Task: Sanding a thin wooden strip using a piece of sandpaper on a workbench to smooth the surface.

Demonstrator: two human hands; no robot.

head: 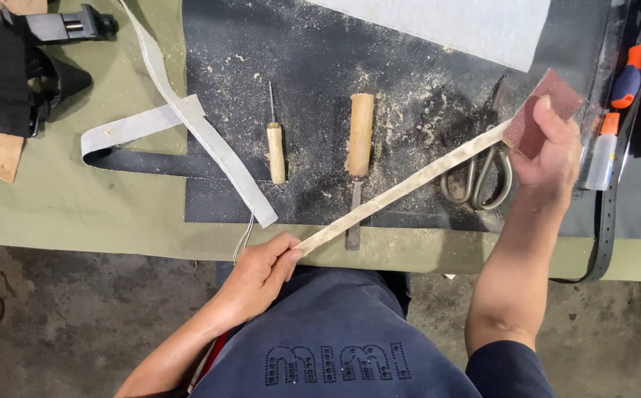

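Sawdusty mat (320, 44) edge: left hand (261, 269) pinches strip (401, 188), right hand (552, 151) clamps sandpaper (541, 110).

Navy short-sleeved top w/ rhinestone lettering, bare forearms.

Left hand (261, 267) pinching near end of pale leather strip (401, 186), right hand (552, 151) pressing reddish sandpaper piece (540, 110) on its far end, awl (275, 144), wooden-handled chisel (358, 155), scissors (482, 166) on dusty dark mat (320, 59)

Olive-covered workbench (77, 214) over grey concrete floor (77, 317)
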